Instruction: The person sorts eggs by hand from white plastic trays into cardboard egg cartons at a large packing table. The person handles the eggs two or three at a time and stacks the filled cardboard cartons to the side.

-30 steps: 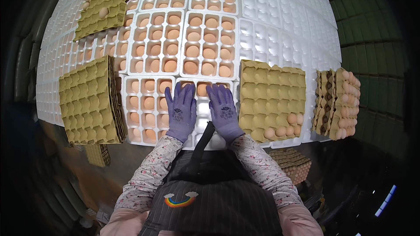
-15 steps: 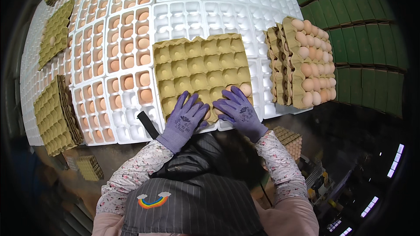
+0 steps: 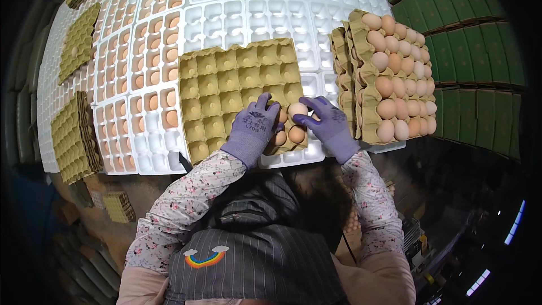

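Note:
A yellowish pulp egg tray (image 3: 226, 82) lies in front of me on white trays, most of its cups without eggs. A few eggs sit in its near right corner, among them a brown egg (image 3: 296, 134). My left hand (image 3: 252, 128), in a purple glove, is bent over that corner, thumb and fingers closed around an egg (image 3: 282, 115) that it partly covers. From the right, my gloved right hand (image 3: 332, 128) pinches a pale egg (image 3: 297, 110) between thumb and fingertips. Another egg shows partly beneath its fingers.
At right stands a stack of pulp trays full of eggs (image 3: 403, 79). White moulded trays (image 3: 217, 22) cover the table, those at left holding eggs. Empty pulp trays (image 3: 73, 135) are piled at far left. Green cartons (image 3: 480, 62) line the right side.
Both hands have closed on eggs at the tray's near right corner; the left moved right and up, the right shifted rightward. More eggs there are uncovered. The table view has shifted slightly left.

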